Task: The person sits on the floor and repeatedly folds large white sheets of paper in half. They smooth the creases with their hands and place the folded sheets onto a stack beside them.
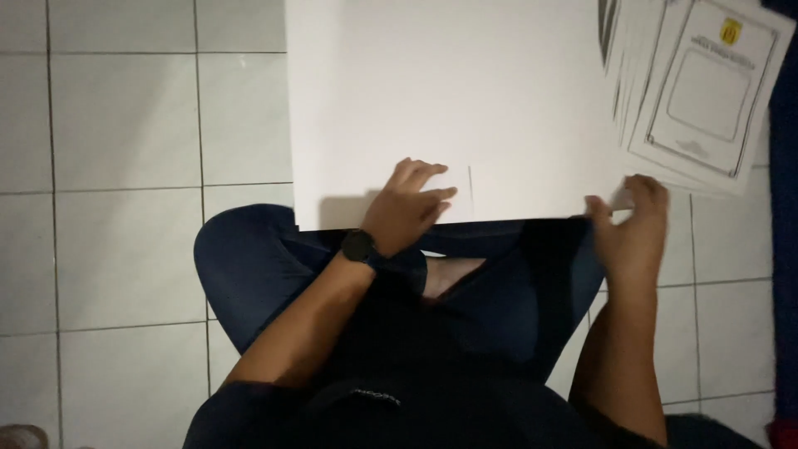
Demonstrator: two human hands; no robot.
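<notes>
A large white sheet (pixel 449 91) lies on the tiled floor in front of my crossed legs. My left hand (pixel 407 208), with a black watch on its wrist, rests flat on the sheet's near edge, fingers spread beside a short drawn line. My right hand (pixel 633 229) pinches the sheet's near right corner, fingers curled on the paper.
A fanned stack of printed sheets with black borders (pixel 706 91) lies at the upper right, partly under the big sheet's edge. White floor tiles (pixel 125 125) spread to the left. A dark blue edge (pixel 781 249) runs down the far right.
</notes>
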